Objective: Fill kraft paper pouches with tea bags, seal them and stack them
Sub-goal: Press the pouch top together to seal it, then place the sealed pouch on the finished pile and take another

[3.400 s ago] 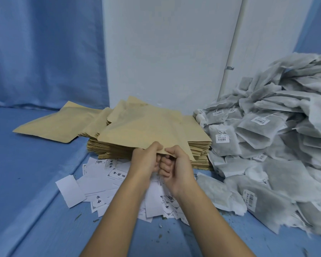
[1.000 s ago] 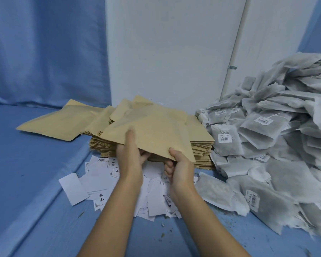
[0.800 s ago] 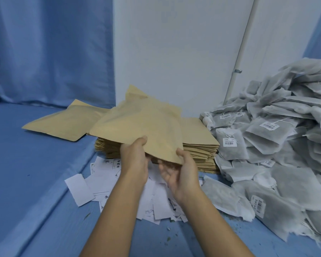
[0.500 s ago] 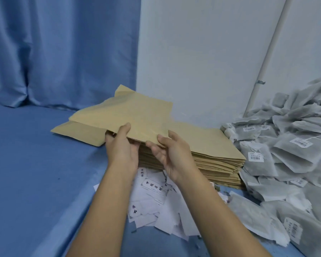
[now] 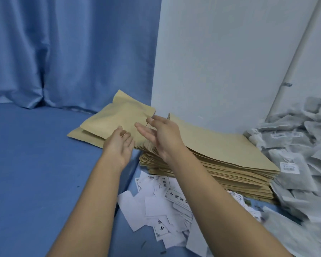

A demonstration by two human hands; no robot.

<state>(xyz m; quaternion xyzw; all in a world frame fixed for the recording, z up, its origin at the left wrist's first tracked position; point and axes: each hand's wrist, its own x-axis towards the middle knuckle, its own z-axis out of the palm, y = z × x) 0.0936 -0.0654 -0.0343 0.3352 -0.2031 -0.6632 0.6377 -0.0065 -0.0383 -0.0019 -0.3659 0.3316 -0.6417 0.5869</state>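
Head view: a kraft pouch [image 5: 117,117] lies at centre frame on top of a second pouch [image 5: 85,138], left of the tall stack of flat pouches [image 5: 230,154]. The left hand [image 5: 119,145] hovers at its near edge and the right hand [image 5: 161,138] at its right corner. Each grip is spread, fingers relaxed, holding nothing. The step looks like stacking. To do it well, square the top pouch's edges with the one beneath and press it flat so the pile stays level. The top pouch looks slightly puffed, probably filled, but its contents and seal are hidden. Loose tea bags [image 5: 295,154] are heaped at right, with paper slips [image 5: 165,210] below centre.
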